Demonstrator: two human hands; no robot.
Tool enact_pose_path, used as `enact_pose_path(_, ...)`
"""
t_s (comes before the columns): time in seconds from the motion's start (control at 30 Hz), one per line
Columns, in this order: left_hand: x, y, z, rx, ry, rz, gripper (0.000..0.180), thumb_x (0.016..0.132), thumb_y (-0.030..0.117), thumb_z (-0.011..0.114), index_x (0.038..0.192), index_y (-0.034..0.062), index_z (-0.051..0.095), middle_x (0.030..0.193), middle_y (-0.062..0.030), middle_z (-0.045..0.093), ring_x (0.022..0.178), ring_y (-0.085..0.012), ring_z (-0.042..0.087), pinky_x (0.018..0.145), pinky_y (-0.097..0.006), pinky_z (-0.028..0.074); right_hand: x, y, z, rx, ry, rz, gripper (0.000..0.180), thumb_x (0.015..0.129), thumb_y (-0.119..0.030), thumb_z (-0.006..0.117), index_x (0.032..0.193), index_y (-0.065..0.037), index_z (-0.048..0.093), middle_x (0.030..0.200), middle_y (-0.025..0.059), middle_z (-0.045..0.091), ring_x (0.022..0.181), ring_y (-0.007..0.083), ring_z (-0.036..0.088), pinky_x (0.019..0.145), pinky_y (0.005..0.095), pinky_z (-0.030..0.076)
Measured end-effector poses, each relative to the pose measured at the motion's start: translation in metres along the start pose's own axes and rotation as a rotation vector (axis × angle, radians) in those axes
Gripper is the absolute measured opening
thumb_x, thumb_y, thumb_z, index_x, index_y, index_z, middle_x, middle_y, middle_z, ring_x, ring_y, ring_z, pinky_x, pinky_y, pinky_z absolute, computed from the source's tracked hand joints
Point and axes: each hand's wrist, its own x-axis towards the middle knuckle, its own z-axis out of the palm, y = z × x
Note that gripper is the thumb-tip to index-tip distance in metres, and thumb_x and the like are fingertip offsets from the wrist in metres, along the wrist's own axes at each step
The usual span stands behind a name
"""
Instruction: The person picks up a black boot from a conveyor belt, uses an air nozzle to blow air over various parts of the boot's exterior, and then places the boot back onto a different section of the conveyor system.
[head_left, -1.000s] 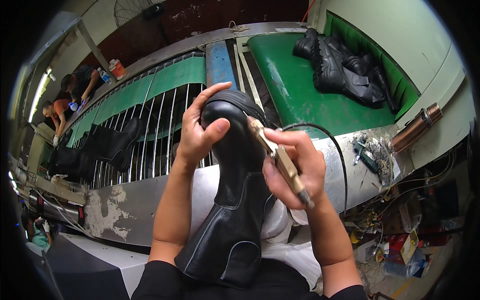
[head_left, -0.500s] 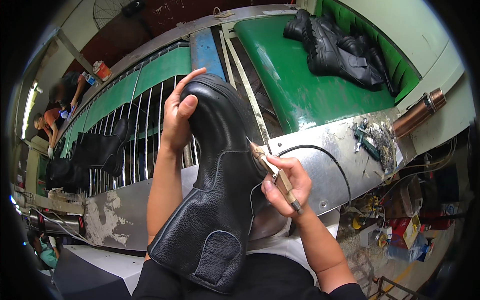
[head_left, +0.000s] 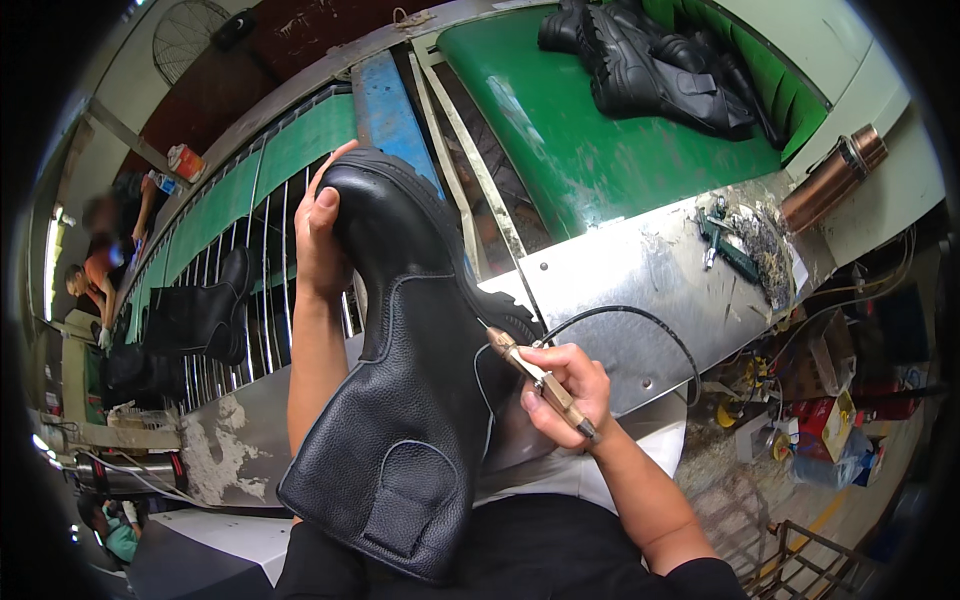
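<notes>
the left hand (head_left: 322, 250) grips the toe end of a tall black pebbled-leather boot (head_left: 410, 390), fingers curled around the sole edge and the thumb pressed on the upper. the boot stands tilted in front of the person, toe up and its open shaft down against the lap. the right hand (head_left: 565, 390) has its fingers pinched together on a slim brown pen-shaped tool (head_left: 540, 380) with a thin black cord (head_left: 640, 320) trailing from it; the tool's tip seems to touch the boot's heel area, though the contact is hard to make out. behind lie a scuffed metal bench edge (head_left: 640, 270), a green conveyor belt (head_left: 590, 140) and a pile of black boots (head_left: 660, 65).
</notes>
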Motion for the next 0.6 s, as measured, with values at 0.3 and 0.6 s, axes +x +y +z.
enact_pose_path(0.3, -0.039, -0.010, -0.040, -0.242, 0.161, -0.201, 0.075, 0.085, 0.053, 0.060, 0.131, -0.0048, 0.050, 0.118, -0.0197, 0.063, 0.101, -0.0288, 0.066, 0.088, -0.041, 0.056, -0.030, 0.001, 0.003, 0.421, 0.149, 0.301, 0.038, 0.085, -0.003, 0.056, 0.123, 0.002, 0.053, 0.068, 0.0009, 0.058, 0.059, 0.0052, 0.052, 0.057, 0.0208, 0.042)
enact_pose_path(0.6, -0.136, -0.019, -0.069, -0.395, 0.551, -0.547, 0.057, 0.095, 0.052, 0.052, 0.122, 0.0016, 0.057, 0.113, -0.0153, 0.067, 0.098, -0.0265, 0.067, 0.085, -0.042, 0.056, -0.012, 0.009, 0.011, 0.609, 0.256, 0.397, 0.038, 0.089, -0.007, 0.056, 0.124, 0.005, 0.046, 0.066, 0.0057, 0.052, 0.052, 0.0114, 0.049, 0.050, 0.0253, 0.041)
